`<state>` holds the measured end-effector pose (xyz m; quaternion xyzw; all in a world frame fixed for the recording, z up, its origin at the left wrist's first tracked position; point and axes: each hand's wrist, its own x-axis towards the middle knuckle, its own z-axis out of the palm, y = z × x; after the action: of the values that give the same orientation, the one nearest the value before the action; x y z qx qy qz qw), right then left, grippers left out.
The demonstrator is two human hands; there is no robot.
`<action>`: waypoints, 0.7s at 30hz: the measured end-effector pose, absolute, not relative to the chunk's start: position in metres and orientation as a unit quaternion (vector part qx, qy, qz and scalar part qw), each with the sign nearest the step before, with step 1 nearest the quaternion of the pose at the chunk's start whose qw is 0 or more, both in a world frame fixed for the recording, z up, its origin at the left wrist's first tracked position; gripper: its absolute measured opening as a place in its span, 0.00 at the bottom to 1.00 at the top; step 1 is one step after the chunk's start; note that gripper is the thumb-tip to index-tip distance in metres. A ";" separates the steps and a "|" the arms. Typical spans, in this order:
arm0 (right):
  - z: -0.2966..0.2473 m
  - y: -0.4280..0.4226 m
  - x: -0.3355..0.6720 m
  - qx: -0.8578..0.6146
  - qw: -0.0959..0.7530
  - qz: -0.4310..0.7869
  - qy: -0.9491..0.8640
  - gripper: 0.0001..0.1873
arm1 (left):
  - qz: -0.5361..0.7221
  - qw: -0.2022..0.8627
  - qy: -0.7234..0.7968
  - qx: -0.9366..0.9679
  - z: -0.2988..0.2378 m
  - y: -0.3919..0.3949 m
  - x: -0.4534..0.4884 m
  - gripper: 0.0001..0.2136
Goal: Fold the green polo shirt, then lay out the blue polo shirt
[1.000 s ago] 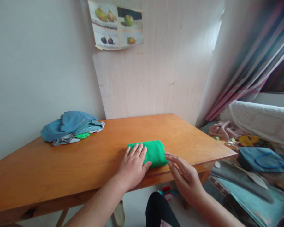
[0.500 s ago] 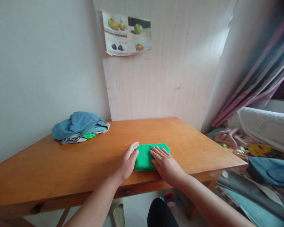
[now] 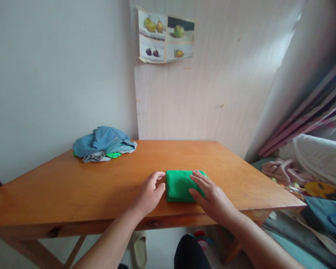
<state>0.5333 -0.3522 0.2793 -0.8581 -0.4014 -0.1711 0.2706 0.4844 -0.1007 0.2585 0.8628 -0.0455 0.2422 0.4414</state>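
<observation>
A green cloth (image 3: 180, 185), folded into a thick flat rectangle, lies near the front edge of the wooden table (image 3: 123, 186). My right hand (image 3: 211, 194) rests on its right part, fingers stretched out and covering that end. At the cloth's left edge is my left hand (image 3: 151, 190), with fingers slightly curled and the thumb apart from them. Nothing shows between the left fingers, and whether their tips touch the cloth I cannot tell.
A heap of blue, grey and green clothes (image 3: 105, 144) sits at the table's back left. Fruit pictures (image 3: 165, 36) hang on the board behind. To the right are a curtain (image 3: 305, 108) and piled fabrics (image 3: 280, 170). A slipper (image 3: 140, 250) lies on the floor.
The view has turned a little to the left, so things appear shifted right. My left hand has eased off the cloth's left edge. My right hand stays on the cloth's right part.
</observation>
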 end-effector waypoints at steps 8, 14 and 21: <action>0.269 -0.371 0.538 -0.858 0.332 -0.178 -0.349 0.25 | 0.230 0.189 -0.185 0.937 0.283 -0.133 0.474 0.26; 0.256 -0.388 0.530 -0.822 0.428 -0.259 -0.274 0.14 | 0.186 0.087 -0.207 0.956 0.287 -0.143 0.481 0.20; 0.247 -0.392 0.502 -0.812 0.441 -0.266 -0.275 0.08 | 0.175 0.062 -0.175 0.967 0.304 -0.144 0.497 0.09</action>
<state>0.5020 -0.3917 0.2471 -0.8123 -0.2745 -0.2656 0.4406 0.4968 -0.1440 0.3035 0.9669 -0.1747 0.1754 0.0623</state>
